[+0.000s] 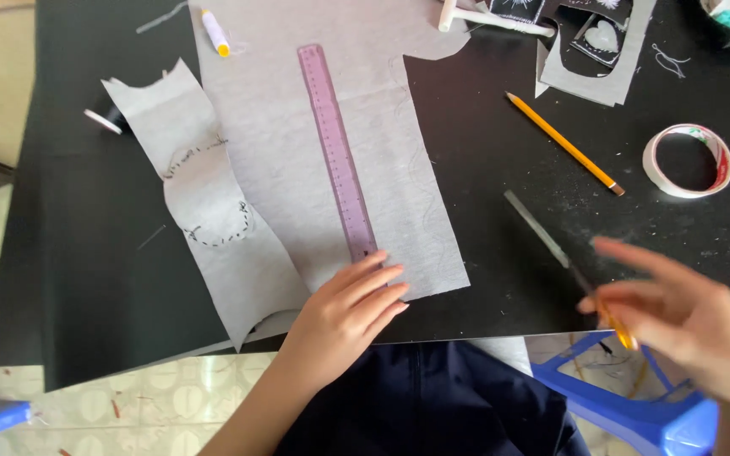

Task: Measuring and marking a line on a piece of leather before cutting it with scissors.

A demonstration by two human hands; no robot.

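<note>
The left hand (344,317) is lying flat on the big grey sheet (382,143), palm down, fingers straight and slightly spread, gripping nothing; the fingertips are pressing the sheet right at the near end of the ruler (337,152) and seem to be touching that end. The ruler is a clear purple strip lying on the sheet, its long axis running almost straight away from the person, with the far end leaning a little to the left and the near end pointing at the left hand. The right hand (686,325) is hovering over the near right edge of the black table (500,169), blurred by motion. It is holding scissors (563,257): the grey blade is pointing up and to the left across the table, the long axis slanting from the hand toward the sheet, and an orange handle is showing between the fingers. The fingers are curled loosely round the handle with the forefinger stretched out, though the blur is making the exact grip hard to read. A pencil (564,143) is lying on the table beyond the scissors, slanting with its tip to the upper left. A tape roll (687,160) is sitting flat to its right. A second grey piece (204,211) with a dashed circle is lying left of the sheet. A marker (215,32) is resting on the sheet's far corner.
</note>
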